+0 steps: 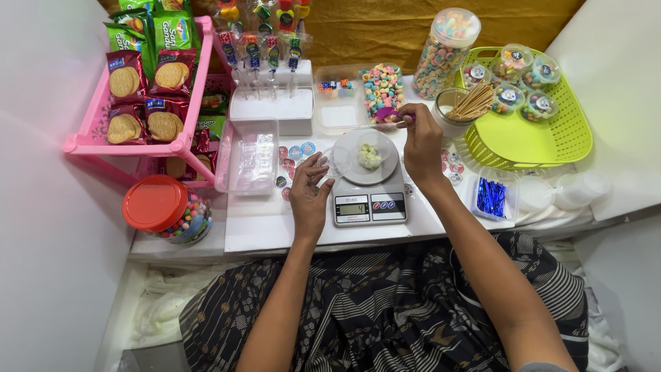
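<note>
A small digital kitchen scale (370,205) sits on the white table, with a clear round cup (370,156) holding a few pale candies on its platform. My left hand (309,190) rests beside the scale's left edge, fingers pinched on a clear lid-like piece at the cup's side. My right hand (421,141) hovers behind the scale, gripping a purple scoop (386,114) over a clear tray of pastel ring candies (383,88).
A pink rack (89,141) of biscuit packets stands at left, an orange-lidded candy jar (165,209) in front of it. A tall candy jar (444,52), a cup of wooden sticks (470,103), a green basket (544,141) of filled cups and a tray of blue wrappers (491,196) are at right.
</note>
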